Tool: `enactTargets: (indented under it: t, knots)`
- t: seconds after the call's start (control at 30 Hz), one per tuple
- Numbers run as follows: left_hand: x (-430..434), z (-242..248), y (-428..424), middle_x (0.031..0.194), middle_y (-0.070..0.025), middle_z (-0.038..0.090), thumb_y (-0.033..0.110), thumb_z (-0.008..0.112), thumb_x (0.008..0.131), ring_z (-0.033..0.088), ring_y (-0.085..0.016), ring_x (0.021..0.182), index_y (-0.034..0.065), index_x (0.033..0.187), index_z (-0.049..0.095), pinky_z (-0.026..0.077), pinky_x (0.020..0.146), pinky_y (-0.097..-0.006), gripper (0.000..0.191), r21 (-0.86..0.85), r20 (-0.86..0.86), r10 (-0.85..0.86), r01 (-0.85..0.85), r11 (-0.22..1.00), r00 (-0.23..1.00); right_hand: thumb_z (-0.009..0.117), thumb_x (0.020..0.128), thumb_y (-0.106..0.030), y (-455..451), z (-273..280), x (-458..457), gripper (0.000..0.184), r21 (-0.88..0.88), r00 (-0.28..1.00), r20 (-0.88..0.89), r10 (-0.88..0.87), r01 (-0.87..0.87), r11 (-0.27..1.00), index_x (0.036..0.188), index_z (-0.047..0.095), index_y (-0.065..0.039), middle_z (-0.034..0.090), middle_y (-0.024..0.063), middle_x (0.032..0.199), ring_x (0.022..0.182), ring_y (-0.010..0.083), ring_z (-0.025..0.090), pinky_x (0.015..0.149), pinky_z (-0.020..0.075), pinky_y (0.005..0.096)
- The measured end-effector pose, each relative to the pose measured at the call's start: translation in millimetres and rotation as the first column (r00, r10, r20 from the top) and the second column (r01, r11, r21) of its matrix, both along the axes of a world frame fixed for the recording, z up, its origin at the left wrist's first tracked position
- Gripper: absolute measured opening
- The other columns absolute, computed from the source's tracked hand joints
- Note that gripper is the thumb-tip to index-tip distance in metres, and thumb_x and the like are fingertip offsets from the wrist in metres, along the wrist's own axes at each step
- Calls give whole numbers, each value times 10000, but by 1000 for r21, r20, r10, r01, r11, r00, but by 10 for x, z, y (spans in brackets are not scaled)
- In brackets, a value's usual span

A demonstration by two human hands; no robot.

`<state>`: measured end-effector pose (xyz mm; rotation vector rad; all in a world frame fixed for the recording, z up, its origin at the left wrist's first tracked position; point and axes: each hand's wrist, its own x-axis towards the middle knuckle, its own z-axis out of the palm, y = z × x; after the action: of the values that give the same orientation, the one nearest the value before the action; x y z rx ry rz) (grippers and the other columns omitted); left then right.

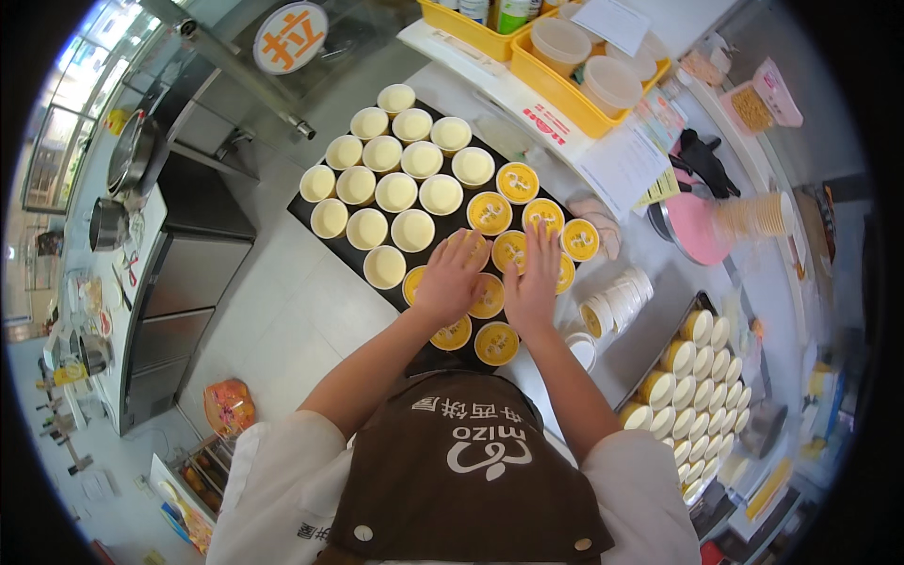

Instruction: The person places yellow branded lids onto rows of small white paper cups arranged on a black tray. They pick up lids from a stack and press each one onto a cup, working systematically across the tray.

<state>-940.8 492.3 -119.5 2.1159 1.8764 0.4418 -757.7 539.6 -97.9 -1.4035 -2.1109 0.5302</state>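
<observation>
A black baking tray (302, 206) lies before me, crowded with paper cups. Toward the far and left side stand several uncovered cups (413, 231) filled with a pale cream-coloured content. Cups with printed yellow lids (496, 344) fill the near and right part. My left hand (448, 282) rests palm down on a lidded cup, its fingers stretched forward and partly hiding the lid. Beside it, my right hand (533, 286) reaches over the neighbouring lids, fingertips on a yellow lid (542, 214). Neither hand grasps anything.
Right of the tray lie a stack of lids (621, 300) and a white round lid (582, 351). Another tray holds many filled cups (682, 359). A sleeve of empty cups (756, 214), black gloves (708, 162) and a yellow bin (593, 116) stand farther off. A counter (152, 233) is at left.
</observation>
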Motion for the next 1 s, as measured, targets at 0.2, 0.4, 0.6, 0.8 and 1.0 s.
enactTargets:
  t: [0.2, 0.4, 0.6, 0.8, 1.0]
  knots:
    - [130, -139, -18, 1763, -213, 175, 672, 482, 1031, 118, -376, 1643, 101, 1699, 233, 75, 1320, -543, 913, -217, -113, -151, 124, 968, 982, 619, 951, -116, -1110, 65, 967, 574, -152, 990, 56, -127, 134, 979, 1510, 514, -40, 431, 234, 1598, 1502, 493, 345, 1226, 299, 589]
    - [88, -131, 6, 1770, -217, 133, 683, 447, 1043, 98, -380, 1645, 60, 1703, 171, 103, 1318, -543, 949, -270, -139, -208, 165, 949, 968, 793, 869, -242, -1610, -432, 1395, 765, -114, 864, 207, -458, 487, 866, 1528, 454, -52, 383, 266, 1614, 1481, 498, 359, 1214, 323, 591]
    - [-28, 33, 17, 1763, -223, 151, 599, 477, 1064, 100, -390, 1643, 38, 1695, 176, 111, 1316, -537, 896, -244, 73, -143, 157, 957, 987, 877, 809, -282, -1447, -733, 1508, 878, -156, 853, 234, -467, 507, 848, 1553, 440, -119, 392, 266, 1604, 1445, 488, 396, 1201, 350, 571]
    - [-155, 423, -403, 1679, -222, 352, 322, 601, 1059, 316, -435, 1552, 14, 1606, 369, 268, 1260, -541, 669, -44, 279, -7, 20, 999, 960, 831, 841, -172, -1536, -559, 1647, 697, -151, 879, 119, -461, 475, 867, 1470, 539, -105, 472, 216, 1541, 1404, 439, 460, 1164, 389, 547]
    - [-230, 661, -721, 1568, -193, 512, 256, 643, 1039, 536, -404, 1382, 49, 1452, 577, 463, 1118, -451, 466, -163, 387, 98, -37, 986, 917, 732, 921, -66, -1358, -56, 1597, 368, 76, 929, 89, -358, 352, 933, 1278, 651, -26, 633, 189, 1327, 1261, 420, 581, 1069, 467, 463]
